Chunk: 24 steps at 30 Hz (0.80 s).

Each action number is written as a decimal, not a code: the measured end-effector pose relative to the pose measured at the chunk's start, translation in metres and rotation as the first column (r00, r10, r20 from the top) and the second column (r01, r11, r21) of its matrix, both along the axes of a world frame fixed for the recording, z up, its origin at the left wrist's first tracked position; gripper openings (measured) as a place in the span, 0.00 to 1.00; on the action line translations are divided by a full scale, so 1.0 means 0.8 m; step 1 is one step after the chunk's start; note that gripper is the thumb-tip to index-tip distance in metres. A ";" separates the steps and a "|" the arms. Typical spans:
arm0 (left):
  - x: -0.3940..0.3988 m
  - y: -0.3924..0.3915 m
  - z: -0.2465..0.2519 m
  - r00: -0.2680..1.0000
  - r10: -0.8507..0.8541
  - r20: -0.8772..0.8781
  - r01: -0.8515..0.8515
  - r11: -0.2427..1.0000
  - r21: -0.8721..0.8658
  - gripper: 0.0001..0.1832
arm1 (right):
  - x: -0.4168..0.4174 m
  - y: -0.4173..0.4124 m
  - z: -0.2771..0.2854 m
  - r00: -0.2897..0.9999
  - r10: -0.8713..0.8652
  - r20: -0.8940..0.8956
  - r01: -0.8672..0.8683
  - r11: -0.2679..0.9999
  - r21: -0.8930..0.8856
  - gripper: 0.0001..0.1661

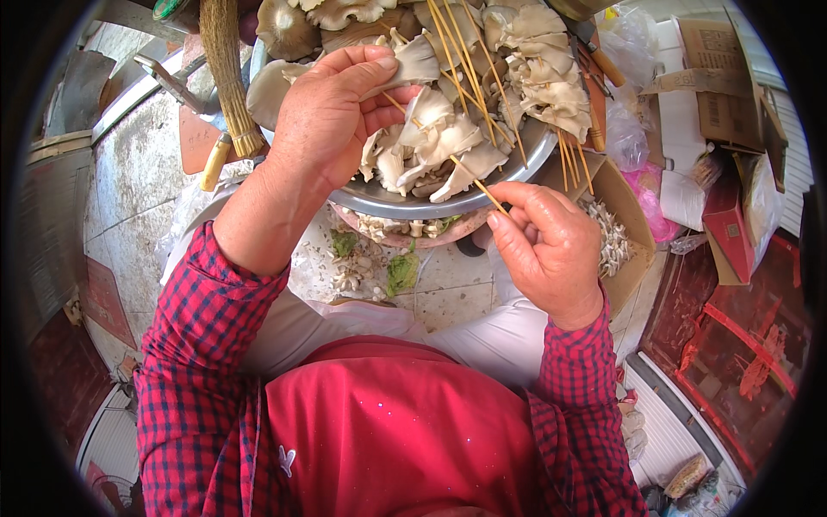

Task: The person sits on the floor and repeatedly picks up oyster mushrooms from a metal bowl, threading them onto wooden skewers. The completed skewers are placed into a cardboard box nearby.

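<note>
My right hand (pixel 549 245) grips the lower end of a bamboo skewer (pixel 481 184), which slants up and to the left. Pale oyster mushroom pieces (pixel 446 132) are threaded along it, and its tip sticks out beyond them. Near that tip, my left hand (pixel 329 110) pinches another oyster mushroom piece (pixel 420 61) between thumb and fingers. Both hands work over a metal basin (pixel 413 208) heaped with oyster mushrooms. Several loose bamboo skewers (pixel 475 71) lie across the heap. Filled mushroom skewers (pixel 549 84) are stacked at its right, their bare ends hanging over the rim.
Under the basin, a pinkish container (pixel 446 242) holds mushroom trimmings. A cardboard box (pixel 630 207) with mushroom stems (pixel 614 242) stands at right. A straw broom (pixel 223 77) and a yellow handle (pixel 215 161) are at left. Green leaf scraps (pixel 403 273) litter the tiled floor.
</note>
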<state>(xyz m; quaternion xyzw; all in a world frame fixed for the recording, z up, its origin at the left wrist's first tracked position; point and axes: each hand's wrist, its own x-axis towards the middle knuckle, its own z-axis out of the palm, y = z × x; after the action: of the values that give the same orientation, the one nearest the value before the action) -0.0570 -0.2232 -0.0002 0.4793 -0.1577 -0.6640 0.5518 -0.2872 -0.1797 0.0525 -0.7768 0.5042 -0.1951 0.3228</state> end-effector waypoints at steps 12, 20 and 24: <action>-0.001 0.002 0.001 0.995 -0.090 0.043 0.087 0.995 0.054 0.07 | -0.002 0.003 0.002 0.998 0.052 -0.017 -0.053 0.998 -0.019 0.13; -0.006 0.003 0.003 0.994 -0.100 0.038 0.096 0.992 0.079 0.05 | -0.006 0.004 0.001 0.998 0.055 -0.018 -0.055 0.998 0.004 0.13; -0.010 0.004 0.001 0.996 -0.085 0.028 0.082 0.993 0.084 0.05 | -0.006 0.004 0.002 0.999 0.044 -0.019 -0.044 0.999 0.003 0.13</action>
<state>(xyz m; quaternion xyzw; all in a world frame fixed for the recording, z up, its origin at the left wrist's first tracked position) -0.0650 -0.2202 0.0006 0.5051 -0.1586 -0.6849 0.5007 -0.2920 -0.1766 0.0539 -0.7893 0.4901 -0.1800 0.3232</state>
